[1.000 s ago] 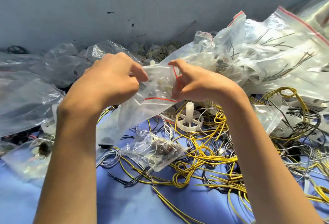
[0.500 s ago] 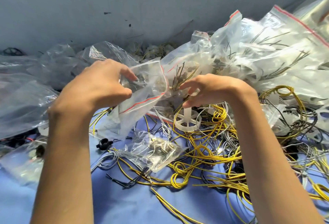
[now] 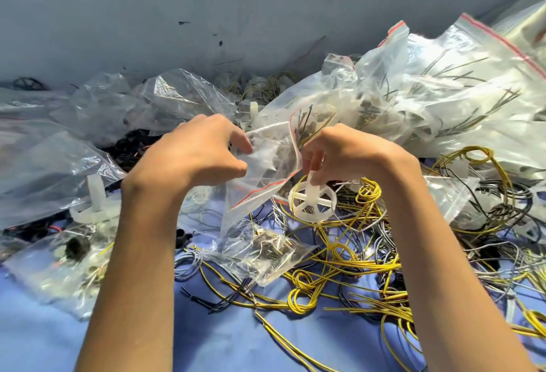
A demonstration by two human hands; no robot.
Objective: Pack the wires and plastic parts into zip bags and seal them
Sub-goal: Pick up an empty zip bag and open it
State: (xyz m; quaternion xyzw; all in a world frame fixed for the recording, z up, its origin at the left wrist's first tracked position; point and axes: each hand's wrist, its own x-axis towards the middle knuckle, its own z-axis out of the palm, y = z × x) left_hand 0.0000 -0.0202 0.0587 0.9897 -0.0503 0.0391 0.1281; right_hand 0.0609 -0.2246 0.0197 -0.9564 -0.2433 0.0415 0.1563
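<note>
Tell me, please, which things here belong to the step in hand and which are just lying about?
In hand:
- zip bag, gripped by the left hand
- white spoked part, pinched at its stem by the right hand

Lying about:
- filled bags
- small filled bag
- yellow wires, loose
- white plastic piece, far left

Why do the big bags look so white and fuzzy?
In the head view, strong light glares off the big bags, washing them pale; the top right corner is blurred; the small bag in the left hand and the plastic wheel in the right hand look sharper.
</note>
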